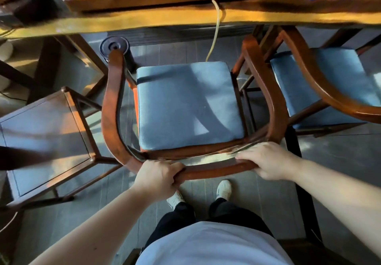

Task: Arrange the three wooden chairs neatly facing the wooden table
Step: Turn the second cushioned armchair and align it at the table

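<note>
Hands, left [157,177] and right [268,159], grip the middle chair's [187,106] curved back rail, facing the table [185,19].

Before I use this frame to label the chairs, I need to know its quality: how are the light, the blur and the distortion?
Head view: warm low sunlight stripes the wooden table edge and floor; curved shadows cross the middle chair cushion; its rail bows from wide-angle distortion; the left stool and table top look motion-smeared; both hands, left hand and right hand, stay fairly sharp.

We're seeing warm low sunlight streaking in from 9 o'clock, shadows striping the cushion [188,106], edges bending, slight blur.
</note>
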`<state>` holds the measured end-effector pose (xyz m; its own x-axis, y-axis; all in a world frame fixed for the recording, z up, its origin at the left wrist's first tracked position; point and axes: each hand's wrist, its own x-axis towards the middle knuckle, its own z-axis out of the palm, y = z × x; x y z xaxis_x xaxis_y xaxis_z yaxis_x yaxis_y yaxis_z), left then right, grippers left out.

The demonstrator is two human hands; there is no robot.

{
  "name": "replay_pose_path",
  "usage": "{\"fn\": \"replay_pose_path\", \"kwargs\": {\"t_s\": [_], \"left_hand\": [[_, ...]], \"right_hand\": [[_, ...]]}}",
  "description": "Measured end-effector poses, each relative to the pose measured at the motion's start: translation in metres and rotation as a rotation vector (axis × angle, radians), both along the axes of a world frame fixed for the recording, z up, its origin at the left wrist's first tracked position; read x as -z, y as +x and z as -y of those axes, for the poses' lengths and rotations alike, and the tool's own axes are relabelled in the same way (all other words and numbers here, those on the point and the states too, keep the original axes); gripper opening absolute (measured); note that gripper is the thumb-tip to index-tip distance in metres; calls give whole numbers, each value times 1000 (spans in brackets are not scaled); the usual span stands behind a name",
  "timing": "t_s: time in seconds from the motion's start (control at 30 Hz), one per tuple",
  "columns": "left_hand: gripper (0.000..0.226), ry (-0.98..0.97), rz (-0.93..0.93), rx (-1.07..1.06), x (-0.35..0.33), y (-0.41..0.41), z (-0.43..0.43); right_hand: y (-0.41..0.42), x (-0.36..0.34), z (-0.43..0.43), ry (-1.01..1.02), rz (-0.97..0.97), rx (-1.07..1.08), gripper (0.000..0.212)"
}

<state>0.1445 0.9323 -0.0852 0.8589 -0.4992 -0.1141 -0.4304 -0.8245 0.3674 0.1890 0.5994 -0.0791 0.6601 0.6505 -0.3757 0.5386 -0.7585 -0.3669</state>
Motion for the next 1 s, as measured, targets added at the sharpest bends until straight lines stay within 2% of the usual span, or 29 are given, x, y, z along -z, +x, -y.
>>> {"fn": "replay_pose_path", "kwargs": {"t_s": [0.27,0.47,0.67,0.77,0.87,1.0], "left_hand": [[30,-18,22,82,-1,34,45],[28,-35,12,159,4,40,36],[32,-5,36,216,-5,58,17],[32,35,6,237,-5,70,8],[32,82,-20,235,-3,85,0],[30,51,-12,212,-4,96,3]], "right_hand": [[44,-6,39,-38,-42,56,37],[42,2,40,15,-27,74,48],[36,9,22,106,25,101,45],[34,10,15,68,26,131,38],[35,7,9,28,33,153,42],[45,-3,6,-26,7,136,45]]}}
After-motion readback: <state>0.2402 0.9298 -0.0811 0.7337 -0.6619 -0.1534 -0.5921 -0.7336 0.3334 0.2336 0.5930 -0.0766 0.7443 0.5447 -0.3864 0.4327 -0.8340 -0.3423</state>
